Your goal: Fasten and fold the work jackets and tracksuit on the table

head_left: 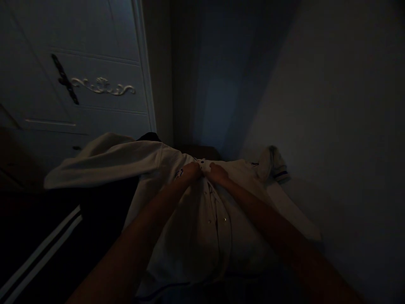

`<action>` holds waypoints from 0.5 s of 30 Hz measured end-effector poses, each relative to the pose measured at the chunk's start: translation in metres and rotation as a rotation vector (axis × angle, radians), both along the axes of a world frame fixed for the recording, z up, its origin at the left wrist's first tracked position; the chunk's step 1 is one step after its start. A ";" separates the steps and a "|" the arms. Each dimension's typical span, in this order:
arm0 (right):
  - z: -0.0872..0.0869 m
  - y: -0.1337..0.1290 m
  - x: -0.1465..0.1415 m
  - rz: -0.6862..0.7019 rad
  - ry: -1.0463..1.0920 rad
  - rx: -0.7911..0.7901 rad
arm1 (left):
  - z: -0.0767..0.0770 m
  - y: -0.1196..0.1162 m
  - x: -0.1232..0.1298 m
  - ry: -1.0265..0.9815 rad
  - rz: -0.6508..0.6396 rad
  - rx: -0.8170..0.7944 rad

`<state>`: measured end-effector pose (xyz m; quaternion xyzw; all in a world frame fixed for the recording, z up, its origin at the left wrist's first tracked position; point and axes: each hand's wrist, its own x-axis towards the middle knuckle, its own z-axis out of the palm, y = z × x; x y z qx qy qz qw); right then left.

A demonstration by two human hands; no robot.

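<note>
A light-coloured jacket (186, 228) with a snap-button front lies spread out, one sleeve stretched to the left and the other bent at the right with a striped cuff. Near the collar, my left hand (191, 170) is closed on one front edge, beside a small dark emblem. My right hand (217, 173) pinches the other front edge just across from it. The edges meet between my hands and part lower down, where several snaps show. The fingertips are dim and partly hidden.
A white door (107, 50) with a dark handle (65, 79) and a scroll ornament stands at the upper left. Dark fabric with white stripes (41, 253) lies at the lower left. A plain wall (341, 105) rises along the right side.
</note>
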<state>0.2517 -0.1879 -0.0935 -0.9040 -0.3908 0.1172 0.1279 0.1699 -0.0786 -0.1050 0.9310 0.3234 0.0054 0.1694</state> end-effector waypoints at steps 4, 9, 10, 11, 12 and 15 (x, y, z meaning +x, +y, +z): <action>-0.014 0.016 0.001 -0.022 0.051 0.053 | -0.006 0.001 0.015 -0.006 0.077 0.018; -0.023 0.021 0.023 -0.098 0.198 0.214 | -0.003 0.013 0.032 -0.017 0.102 -0.004; -0.024 0.020 0.029 -0.125 0.242 0.267 | -0.001 0.015 0.036 -0.024 0.102 -0.014; -0.024 0.020 0.034 -0.156 0.291 0.323 | 0.001 0.017 0.040 -0.033 0.094 -0.025; -0.025 0.019 0.039 -0.190 0.343 0.382 | 0.002 0.018 0.043 -0.044 0.078 -0.036; -0.026 0.014 0.045 -0.282 0.490 0.548 | 0.004 0.013 0.050 -0.065 -0.026 -0.070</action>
